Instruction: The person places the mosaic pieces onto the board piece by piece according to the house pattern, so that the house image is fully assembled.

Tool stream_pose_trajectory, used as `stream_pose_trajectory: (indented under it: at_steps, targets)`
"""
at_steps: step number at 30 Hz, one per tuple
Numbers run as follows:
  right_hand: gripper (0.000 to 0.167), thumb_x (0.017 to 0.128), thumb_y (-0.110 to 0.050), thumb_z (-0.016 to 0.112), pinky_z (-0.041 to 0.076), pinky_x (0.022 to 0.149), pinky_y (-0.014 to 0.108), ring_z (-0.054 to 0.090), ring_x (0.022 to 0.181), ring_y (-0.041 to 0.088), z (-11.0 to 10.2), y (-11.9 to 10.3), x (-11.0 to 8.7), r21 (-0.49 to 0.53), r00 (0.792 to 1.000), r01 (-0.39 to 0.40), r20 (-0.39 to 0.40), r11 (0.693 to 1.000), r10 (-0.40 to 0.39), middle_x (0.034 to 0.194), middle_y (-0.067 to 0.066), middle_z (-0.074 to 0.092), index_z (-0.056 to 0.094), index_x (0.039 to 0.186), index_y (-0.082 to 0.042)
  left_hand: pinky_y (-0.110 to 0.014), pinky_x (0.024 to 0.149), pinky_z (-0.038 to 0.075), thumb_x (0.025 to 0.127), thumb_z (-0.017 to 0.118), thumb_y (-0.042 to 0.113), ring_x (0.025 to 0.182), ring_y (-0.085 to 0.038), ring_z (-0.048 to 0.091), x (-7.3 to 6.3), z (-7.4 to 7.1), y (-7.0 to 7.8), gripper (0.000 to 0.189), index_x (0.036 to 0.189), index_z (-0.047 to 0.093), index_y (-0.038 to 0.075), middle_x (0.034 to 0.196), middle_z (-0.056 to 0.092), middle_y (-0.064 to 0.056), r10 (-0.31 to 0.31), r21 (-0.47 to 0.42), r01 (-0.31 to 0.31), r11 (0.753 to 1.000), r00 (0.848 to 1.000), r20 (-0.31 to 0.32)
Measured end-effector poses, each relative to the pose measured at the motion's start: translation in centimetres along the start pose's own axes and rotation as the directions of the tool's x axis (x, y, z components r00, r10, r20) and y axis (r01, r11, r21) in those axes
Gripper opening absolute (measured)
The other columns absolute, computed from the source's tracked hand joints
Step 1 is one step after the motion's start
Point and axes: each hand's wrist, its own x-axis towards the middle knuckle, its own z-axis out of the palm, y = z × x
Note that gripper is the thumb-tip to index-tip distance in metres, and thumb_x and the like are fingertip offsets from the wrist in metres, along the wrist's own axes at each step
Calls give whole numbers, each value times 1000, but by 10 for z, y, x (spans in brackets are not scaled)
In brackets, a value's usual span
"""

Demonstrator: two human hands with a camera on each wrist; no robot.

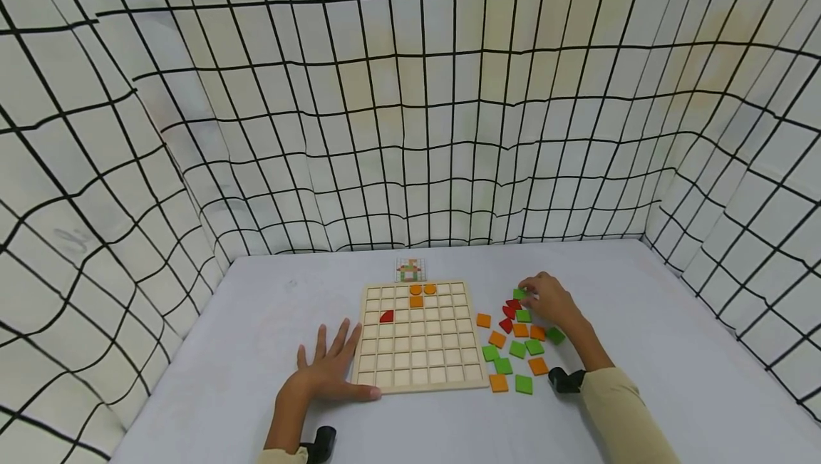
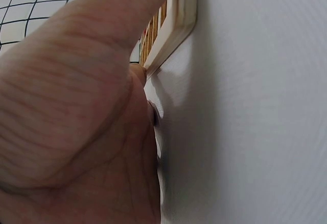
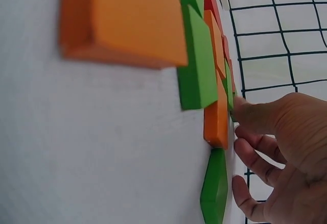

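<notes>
A wooden grid board [image 1: 410, 377] lies on the table, with two orange round pieces [image 1: 416, 290], an orange square [image 1: 416, 301] and a red curved-edged piece [image 1: 387, 316] in its cells. My left hand [image 1: 327, 375] rests spread at the board's lower left corner, thumb along the front edge, fingers by the left side. At the far end of the loose tiles, my right hand [image 1: 551, 300] pinches a green square tile [image 1: 519, 294] between thumb and fingertips. The right wrist view shows the thumb of that hand [image 3: 281, 152] against the green tile, mostly hidden.
Right of the board lie several loose green tiles [image 1: 524, 384], orange tiles [image 1: 498, 383] and red pieces [image 1: 506, 325]. A small printed pattern card [image 1: 410, 270] is behind the board. White walls with black netting [image 1: 449, 129] enclose the white table [image 1: 224, 378].
</notes>
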Motion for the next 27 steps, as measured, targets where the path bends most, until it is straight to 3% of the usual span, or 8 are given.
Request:
stream_pose_trajectory:
  at_steps: [12, 27]
  targets:
    - [19, 88, -14, 71, 51, 89, 47, 59, 94, 25, -2, 2, 2, 71, 1000, -31, -3, 997, 31, 102, 12, 64, 68, 103, -2, -75, 108, -7, 61, 77, 71, 148, -48, -13, -2, -1, 2, 127, 158, 16, 16, 166, 2, -14, -6, 9, 6, 1000, 1000, -3]
    - [22, 85, -21, 75, 53, 81, 43, 59, 86, 20, -4, 10, 2, 33, 999, 23, -48, 999, -22, 93, 6, 67, 70, 99, -5, -77, 107, -7, 61, 77, 73, 147, -49, -13, 1, -1, 0, 128, 158, 16, 15, 166, 1, -14, -3, 8, 3, 1000, 1000, 19]
